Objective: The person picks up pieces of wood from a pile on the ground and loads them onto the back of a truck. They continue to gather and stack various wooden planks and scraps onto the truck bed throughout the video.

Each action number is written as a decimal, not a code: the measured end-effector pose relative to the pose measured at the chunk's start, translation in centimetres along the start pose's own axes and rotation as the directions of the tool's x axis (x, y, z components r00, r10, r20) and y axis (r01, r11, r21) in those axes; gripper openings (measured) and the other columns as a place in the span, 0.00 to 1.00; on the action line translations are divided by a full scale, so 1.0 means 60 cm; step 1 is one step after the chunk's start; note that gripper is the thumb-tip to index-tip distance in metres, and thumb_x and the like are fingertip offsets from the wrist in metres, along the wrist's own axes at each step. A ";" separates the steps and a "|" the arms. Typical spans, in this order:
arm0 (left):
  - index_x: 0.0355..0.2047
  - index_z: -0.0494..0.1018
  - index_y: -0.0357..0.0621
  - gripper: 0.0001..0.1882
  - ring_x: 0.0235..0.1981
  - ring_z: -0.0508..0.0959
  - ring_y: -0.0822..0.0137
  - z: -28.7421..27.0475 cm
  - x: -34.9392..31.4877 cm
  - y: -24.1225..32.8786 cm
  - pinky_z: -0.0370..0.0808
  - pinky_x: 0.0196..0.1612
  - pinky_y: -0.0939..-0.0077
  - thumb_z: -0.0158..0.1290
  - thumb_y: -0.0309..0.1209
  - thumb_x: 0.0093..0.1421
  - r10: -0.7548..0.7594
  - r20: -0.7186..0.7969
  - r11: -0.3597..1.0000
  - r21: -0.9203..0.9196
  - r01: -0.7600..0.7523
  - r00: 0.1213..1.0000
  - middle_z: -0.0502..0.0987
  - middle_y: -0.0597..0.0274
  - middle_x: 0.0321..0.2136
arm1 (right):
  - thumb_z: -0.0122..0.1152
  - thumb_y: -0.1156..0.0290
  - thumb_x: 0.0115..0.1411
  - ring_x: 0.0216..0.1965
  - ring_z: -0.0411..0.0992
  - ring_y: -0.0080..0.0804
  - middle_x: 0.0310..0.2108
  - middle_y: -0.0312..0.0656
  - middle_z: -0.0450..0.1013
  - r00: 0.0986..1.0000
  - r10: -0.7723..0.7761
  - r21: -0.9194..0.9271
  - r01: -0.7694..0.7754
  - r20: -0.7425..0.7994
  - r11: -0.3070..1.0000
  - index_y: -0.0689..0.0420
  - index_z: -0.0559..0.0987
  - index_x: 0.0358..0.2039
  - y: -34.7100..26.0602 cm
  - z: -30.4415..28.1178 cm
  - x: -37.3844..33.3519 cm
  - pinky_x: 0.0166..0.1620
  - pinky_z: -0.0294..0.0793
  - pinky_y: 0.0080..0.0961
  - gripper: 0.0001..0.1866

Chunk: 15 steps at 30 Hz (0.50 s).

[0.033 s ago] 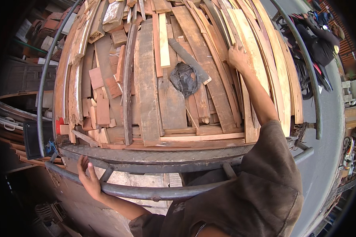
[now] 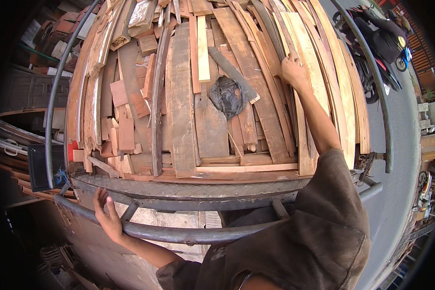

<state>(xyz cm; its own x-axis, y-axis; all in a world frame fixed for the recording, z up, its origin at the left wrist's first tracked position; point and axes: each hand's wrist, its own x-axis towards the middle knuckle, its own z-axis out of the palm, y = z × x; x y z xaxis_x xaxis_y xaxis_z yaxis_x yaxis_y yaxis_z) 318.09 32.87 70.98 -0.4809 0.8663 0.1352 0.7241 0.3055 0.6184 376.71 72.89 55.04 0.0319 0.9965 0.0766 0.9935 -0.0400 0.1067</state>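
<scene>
My right hand (image 2: 293, 71) reaches far over a load of loose timber, fingers curled down on a long, pale wooden plank (image 2: 308, 72) at the right of the pile. Their tips are partly hidden. At the lower left, my left hand (image 2: 108, 216) is beside the curved metal rail (image 2: 169, 234), thumb apart from the fingers, holding nothing. Between the arms lie wide brown boards (image 2: 181, 96), with a crumpled black plastic bag (image 2: 227, 96) on top. A short grey-brown board (image 2: 233, 72) lies slantwise next to the bag.
Metal side rails (image 2: 58, 92) flank the timber. A textured metal ledge (image 2: 193, 188) runs along its near edge. Short offcuts (image 2: 125, 130) fill the left part. Beyond the right rail, a motorcycle (image 2: 372, 72) with a dark-clothed person is on the grey road (image 2: 396, 140).
On the road at right, the motorcycle and person have shifted a little against the rail, and more of a blue part shows. Both my hands stay nearly where they were.
</scene>
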 end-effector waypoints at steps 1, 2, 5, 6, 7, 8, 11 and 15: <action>0.60 0.68 0.34 0.23 0.51 0.78 0.56 0.001 0.001 -0.001 0.71 0.57 0.63 0.52 0.34 0.68 0.006 -0.004 1.000 -0.007 -0.006 1.000 0.78 0.45 0.50 | 0.54 0.65 0.63 0.53 0.71 0.62 0.54 0.60 0.68 0.999 0.015 0.081 -0.011 -0.044 0.997 0.67 0.76 0.48 -0.001 -0.006 0.002 0.51 0.72 0.60 0.19; 0.60 0.68 0.35 0.23 0.50 0.78 0.56 0.001 0.003 0.000 0.71 0.57 0.62 0.52 0.34 0.68 0.011 -0.006 1.000 -0.009 -0.011 1.000 0.78 0.45 0.49 | 0.55 0.64 0.63 0.49 0.74 0.60 0.50 0.59 0.72 0.996 0.030 0.166 -0.016 -0.082 0.986 0.67 0.76 0.46 -0.003 -0.010 0.004 0.49 0.75 0.56 0.19; 0.60 0.68 0.35 0.24 0.50 0.79 0.55 0.002 0.006 0.002 0.71 0.57 0.62 0.53 0.34 0.67 0.001 0.001 1.000 -0.001 -0.001 1.000 0.79 0.44 0.49 | 0.49 0.61 0.70 0.27 0.78 0.41 0.28 0.47 0.78 0.995 0.093 0.692 -0.092 0.035 0.716 0.64 0.75 0.40 -0.053 -0.039 -0.009 0.34 0.80 0.36 0.17; 0.60 0.68 0.35 0.24 0.50 0.79 0.54 0.001 0.001 0.004 0.71 0.57 0.62 0.53 0.34 0.67 -0.014 -0.005 1.000 0.015 0.014 1.000 0.79 0.44 0.49 | 0.46 0.61 0.72 0.26 0.77 0.36 0.27 0.45 0.77 0.967 0.047 0.898 -0.249 0.249 0.363 0.64 0.76 0.39 -0.096 -0.084 -0.031 0.31 0.79 0.33 0.18; 0.60 0.68 0.35 0.24 0.50 0.79 0.54 0.001 0.001 0.006 0.71 0.57 0.62 0.53 0.34 0.67 -0.016 -0.002 1.000 0.022 0.016 1.000 0.79 0.44 0.48 | 0.43 0.61 0.73 0.24 0.76 0.32 0.26 0.42 0.77 0.903 -0.068 0.903 -0.427 0.425 -0.036 0.64 0.76 0.38 -0.125 -0.111 -0.044 0.29 0.78 0.30 0.19; 0.60 0.68 0.35 0.24 0.51 0.79 0.54 0.004 0.005 0.006 0.71 0.57 0.61 0.53 0.34 0.67 -0.005 0.002 1.000 0.011 0.005 1.000 0.79 0.43 0.48 | 0.40 0.58 0.75 0.21 0.72 0.24 0.25 0.40 0.76 0.870 -0.117 0.854 -0.492 0.478 -0.167 0.64 0.75 0.40 -0.142 -0.106 -0.047 0.28 0.77 0.25 0.21; 0.60 0.68 0.34 0.24 0.50 0.79 0.54 0.001 0.004 0.009 0.72 0.57 0.61 0.53 0.34 0.67 -0.020 -0.007 1.000 0.015 0.020 1.000 0.79 0.43 0.48 | 0.39 0.59 0.75 0.20 0.73 0.26 0.25 0.40 0.76 0.855 -0.213 0.868 -0.493 0.473 -0.051 0.65 0.74 0.42 -0.214 -0.088 -0.082 0.26 0.75 0.24 0.21; 0.60 0.68 0.34 0.24 0.51 0.79 0.55 0.001 0.005 0.008 0.72 0.57 0.62 0.53 0.34 0.67 -0.020 0.003 1.000 0.014 0.020 1.000 0.79 0.44 0.49 | 0.39 0.59 0.76 0.18 0.73 0.26 0.24 0.42 0.76 0.896 -0.167 0.894 -0.433 0.412 -0.115 0.65 0.73 0.43 -0.325 -0.060 -0.098 0.25 0.74 0.27 0.20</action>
<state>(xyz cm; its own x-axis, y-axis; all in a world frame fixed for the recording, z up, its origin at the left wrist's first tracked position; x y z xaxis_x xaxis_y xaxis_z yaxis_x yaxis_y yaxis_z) 318.30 33.28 71.28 -0.4933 0.8615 0.1204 0.7212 0.3277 0.6103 356.74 67.53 56.05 -0.0927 0.9292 -0.3577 -0.0298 -0.3617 -0.9318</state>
